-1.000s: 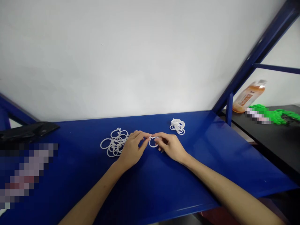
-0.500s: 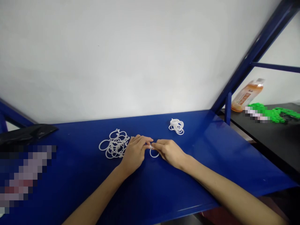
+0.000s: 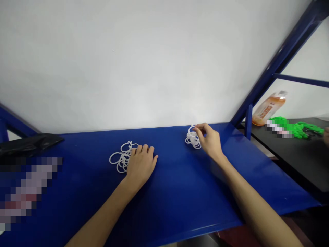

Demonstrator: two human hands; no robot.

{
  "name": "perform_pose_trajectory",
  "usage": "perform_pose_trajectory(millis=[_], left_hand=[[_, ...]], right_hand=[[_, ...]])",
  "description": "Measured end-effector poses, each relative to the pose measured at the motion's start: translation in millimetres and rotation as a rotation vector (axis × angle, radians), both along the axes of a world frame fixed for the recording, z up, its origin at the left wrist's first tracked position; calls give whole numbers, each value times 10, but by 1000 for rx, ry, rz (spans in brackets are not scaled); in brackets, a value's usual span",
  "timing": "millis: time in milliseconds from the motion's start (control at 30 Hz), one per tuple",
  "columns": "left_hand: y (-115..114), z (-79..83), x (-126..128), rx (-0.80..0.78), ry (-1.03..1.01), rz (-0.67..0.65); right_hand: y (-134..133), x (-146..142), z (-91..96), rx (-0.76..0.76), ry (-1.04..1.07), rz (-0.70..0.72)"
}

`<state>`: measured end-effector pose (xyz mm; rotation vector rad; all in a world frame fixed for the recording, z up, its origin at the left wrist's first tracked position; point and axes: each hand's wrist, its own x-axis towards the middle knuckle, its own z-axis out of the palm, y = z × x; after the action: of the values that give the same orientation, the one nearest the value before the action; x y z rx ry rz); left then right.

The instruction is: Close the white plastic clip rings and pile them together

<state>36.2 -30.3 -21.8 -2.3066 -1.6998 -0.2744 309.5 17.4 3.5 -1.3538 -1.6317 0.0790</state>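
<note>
On the blue table (image 3: 169, 206) lies a loose pile of thin white loops (image 3: 121, 161), some with small knot-like ends. My left hand (image 3: 142, 163) rests palm down over the right side of this pile, its fingers a little spread, hiding part of it. Farther right is a smaller, tighter pile of white loops (image 3: 194, 141). There my right hand (image 3: 209, 139) pinches one white loop (image 3: 190, 130) between thumb and fingertips, raised upright just above the others. The exact make of the loops is too small to tell.
A black plastic bag (image 3: 31, 144) lies at the left, above a blurred-out patch. On a black table (image 3: 290, 151) at the right stand an orange drink bottle (image 3: 268, 109) and bright green strands (image 3: 308, 130). Part of another person's hand (image 3: 326, 135) shows at the right edge. Blue frame bars (image 3: 275, 72) rise there.
My hands have parted from the white loop between them. The right hand moved right and up to the smaller pile and pinches a loop there. The left hand shifted left onto the larger pile.
</note>
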Motion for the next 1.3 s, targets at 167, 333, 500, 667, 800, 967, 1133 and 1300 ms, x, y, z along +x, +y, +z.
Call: perform_pose_trajectory(millis=[167,333,500,667,800,967,1133,1300], left_hand=[[-5,-76,71,-91,-95,-173],[-28,-117,142,-156,-280,-446],[-60,-75,180,-172,-406,-608],[-16,-40,106,-80,-346,-464],[23,-82,32,-55,-237,-299],[18,-126,33,-81,-191,-284],[17,-112,59,-99,-222,-300],[25,-108,61,-56,-314,-299]], right_hand=[[144,180,12,-102,98,-85],[198,177,-54,-161,80,-109],[220,167,-94,-193,62,-112],[198,158,-102,-147,27,-142],[110,85,-71,7,-63,-132],[-23,-66,-34,133,-238,-18],[-99,-169,-47,97,-345,147],[-181,-274,-84,2,-421,320]])
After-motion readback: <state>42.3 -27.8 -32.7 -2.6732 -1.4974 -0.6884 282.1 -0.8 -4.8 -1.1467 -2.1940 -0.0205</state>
